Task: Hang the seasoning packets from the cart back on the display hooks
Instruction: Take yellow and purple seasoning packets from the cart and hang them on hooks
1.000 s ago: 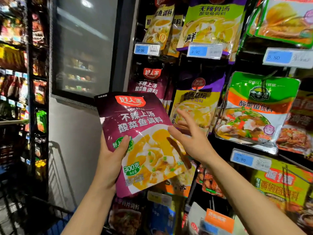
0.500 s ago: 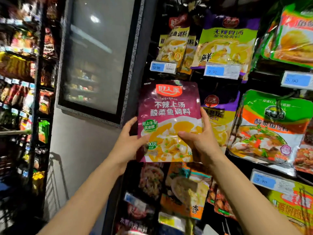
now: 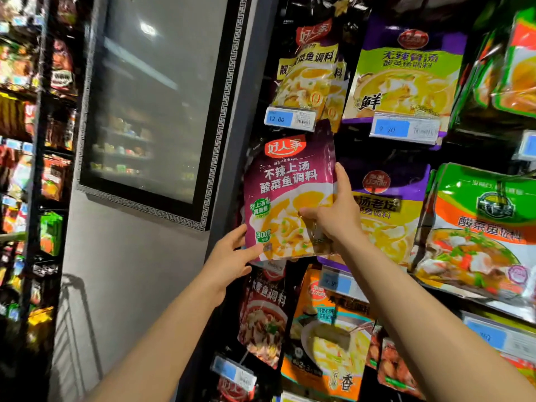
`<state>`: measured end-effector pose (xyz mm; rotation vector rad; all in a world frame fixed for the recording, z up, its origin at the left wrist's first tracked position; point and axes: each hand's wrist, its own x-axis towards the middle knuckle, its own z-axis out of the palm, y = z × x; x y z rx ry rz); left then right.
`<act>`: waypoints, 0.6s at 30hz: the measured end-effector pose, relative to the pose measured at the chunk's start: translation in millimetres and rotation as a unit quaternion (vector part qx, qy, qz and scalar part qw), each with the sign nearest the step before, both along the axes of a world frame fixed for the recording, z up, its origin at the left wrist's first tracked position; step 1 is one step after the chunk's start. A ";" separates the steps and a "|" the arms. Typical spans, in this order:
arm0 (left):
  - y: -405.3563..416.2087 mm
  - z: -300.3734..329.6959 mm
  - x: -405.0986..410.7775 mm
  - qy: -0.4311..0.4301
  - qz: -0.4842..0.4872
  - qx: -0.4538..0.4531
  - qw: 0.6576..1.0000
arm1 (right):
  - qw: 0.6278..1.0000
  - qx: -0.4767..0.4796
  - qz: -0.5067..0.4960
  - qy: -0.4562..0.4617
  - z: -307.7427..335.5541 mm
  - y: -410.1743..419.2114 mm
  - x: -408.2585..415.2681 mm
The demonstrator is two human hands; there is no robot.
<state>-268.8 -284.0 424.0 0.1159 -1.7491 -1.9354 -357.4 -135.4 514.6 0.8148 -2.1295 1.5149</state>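
Note:
A purple seasoning packet (image 3: pixel 290 187) with a red logo and a picture of yellow soup is held upright against the left column of the display. My right hand (image 3: pixel 336 216) grips its right edge, thumb across the front. My left hand (image 3: pixel 232 256) holds its lower left corner from below. The packet's top edge sits just under the blue 12.00 price tag (image 3: pixel 290 119). The hook itself is hidden behind the packet.
Other hanging packets fill the rack: yellow-black ones (image 3: pixel 310 71) above, purple-green (image 3: pixel 406 71) upper right, green-orange (image 3: pixel 478 227) at right, red and orange ones (image 3: pixel 327 338) below. A framed dark panel (image 3: pixel 156 105) is on the grey wall at left. Wire cart edge (image 3: pixel 72 329) at lower left.
Both hands raised the packet from waist-front height, turned it upright and moved it up and in against the rack under the 12.00 tag. My right hand shifted to grip its right edge.

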 end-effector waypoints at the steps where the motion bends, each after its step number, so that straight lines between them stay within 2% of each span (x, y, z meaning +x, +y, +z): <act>1: -1.4 -1.2 -2.3 0.004 0.001 0.004 1.000 | 1.000 0.006 -0.007 0.001 2.0 -1.3 -0.2; 4: -4.6 -4.9 -8.1 0.021 0.014 0.007 1.000 | 1.000 0.007 -0.012 -0.002 5.0 -3.7 -1.3; 6: -6.7 -8.0 -9.7 0.035 0.051 -0.023 0.998 | 1.000 -0.008 -0.013 -0.014 5.1 -5.1 -2.3; 9: -16.2 -15.4 -11.8 0.045 0.172 -0.133 0.975 | 0.999 -0.032 -0.001 -0.029 4.1 -3.9 -3.2; 11: -26.9 -19.7 -14.8 0.037 0.215 -0.214 0.952 | 0.998 -0.043 0.010 -0.043 1.4 -2.7 -4.7; 15: -41.6 -21.5 -26.6 -0.033 0.138 -0.249 0.958 | 0.996 -0.060 0.016 -0.060 -6.8 -6.9 -11.8; 18: -43.3 -25.4 -33.7 -0.061 0.117 -0.285 0.949 | 0.995 -0.077 0.017 -0.061 -11.3 -14.6 -19.2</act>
